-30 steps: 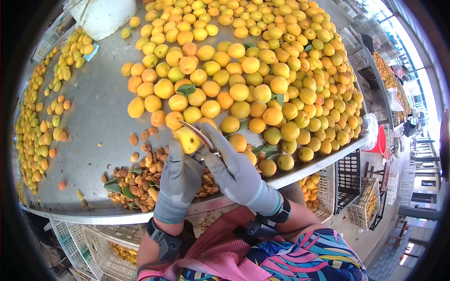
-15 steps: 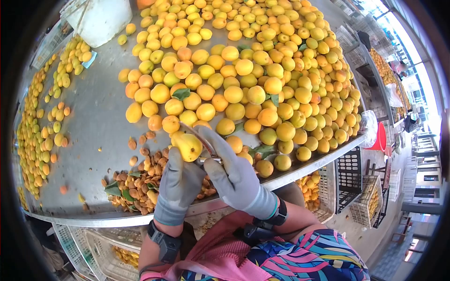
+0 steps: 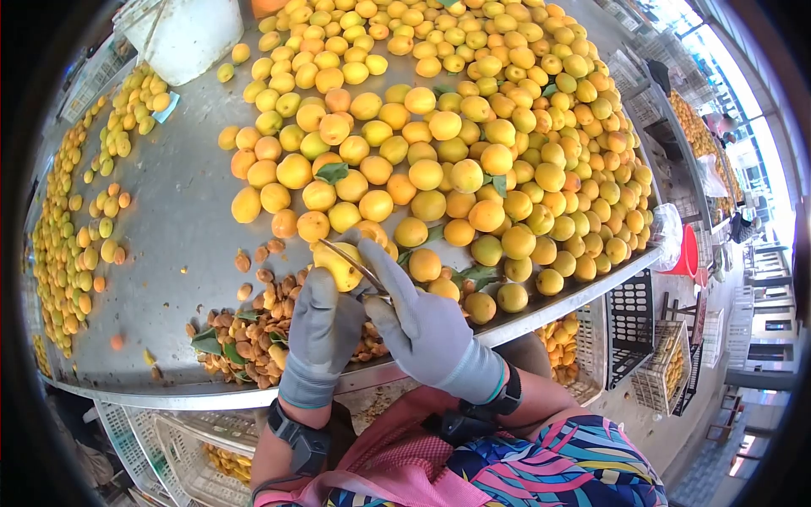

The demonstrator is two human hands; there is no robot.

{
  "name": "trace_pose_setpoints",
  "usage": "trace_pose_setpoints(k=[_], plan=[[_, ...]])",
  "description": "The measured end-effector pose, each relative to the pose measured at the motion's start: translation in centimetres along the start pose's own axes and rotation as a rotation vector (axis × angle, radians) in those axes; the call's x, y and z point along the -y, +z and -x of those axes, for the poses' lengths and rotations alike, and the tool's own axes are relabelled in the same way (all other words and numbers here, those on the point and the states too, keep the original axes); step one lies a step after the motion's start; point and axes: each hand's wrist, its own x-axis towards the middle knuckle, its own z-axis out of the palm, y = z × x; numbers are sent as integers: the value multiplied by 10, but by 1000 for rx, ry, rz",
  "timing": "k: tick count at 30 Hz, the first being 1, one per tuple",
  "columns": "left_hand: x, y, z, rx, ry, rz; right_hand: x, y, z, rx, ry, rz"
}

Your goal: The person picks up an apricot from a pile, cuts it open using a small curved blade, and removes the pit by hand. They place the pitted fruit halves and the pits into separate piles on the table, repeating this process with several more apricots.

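Observation:
My left hand [image 3: 323,325], in a grey work glove, is closed around a yellow apricot [image 3: 336,270] between thumb and fingers. My right hand [image 3: 422,325], gloved the same way, grips a small thin-bladed knife [image 3: 353,260]. The blade lies across the top of the apricot, and the fruit's far side is partly hidden by it. Below and left of the hands sits a heap of brown apricot pits [image 3: 253,338] with a few green leaves. Whole apricots [image 3: 422,173] spread over the metal table just beyond both hands.
The metal table [image 3: 186,211] has a raised front edge. More apricots [image 3: 63,262] line its left side, and a white bucket [image 3: 190,42] stands at the back left. Crates [image 3: 198,460] of fruit sit below. A red basin [image 3: 683,253] and a black crate [image 3: 629,317] are at right.
The knife blade has swung from beside the apricot to across its top. My right hand has come slightly closer to the fruit, which has turned in my left hand.

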Motion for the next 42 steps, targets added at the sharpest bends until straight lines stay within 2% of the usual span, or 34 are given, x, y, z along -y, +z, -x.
trace_pose_setpoints(k=[5, 8, 13, 17, 19, 23, 25, 29, 32, 34, 38, 40, 41, 42], plan=[[4, -7, 1, -70, 16, -156, -1, -1, -1, 8, -27, 16], [4, -7, 0, -15, 67, -154, 1, -4, -2, 18, -19, 11], [-3, -12, -1, -30, 160, -429, -1, -6, -4, 62, 3, 46], [1, -10, 0, -5, 147, -346, -8, -3, -6, 67, -27, -15], [10, -6, 2, -111, 30, -38, -13, 8, -6, -54, -94, -13], [7, -6, 5, -106, 15, -13, -13, 7, -3, -117, -118, -43], [-2, -18, 6, -45, 28, -295, -11, -8, -2, 37, -110, 12], [-18, -8, 2, 47, 126, -470, -9, -13, -6, 87, -99, 17], [-10, -8, 0, 22, 91, -436, -9, -6, -8, 75, -71, 36], [1, -9, 0, -33, 80, -137, -13, 1, -9, -33, -150, 35], [4, -8, 2, -128, -8, 17, -15, 8, -7, -105, -150, 43], [-7, -4, 2, 0, 90, -268, -15, -1, -4, -4, -137, 75], [-14, -3, 1, -7, 91, -267, -13, -6, -5, 3, -138, 73], [-21, -4, 1, 28, 86, -449, -12, -12, -6, 63, -116, 98]])
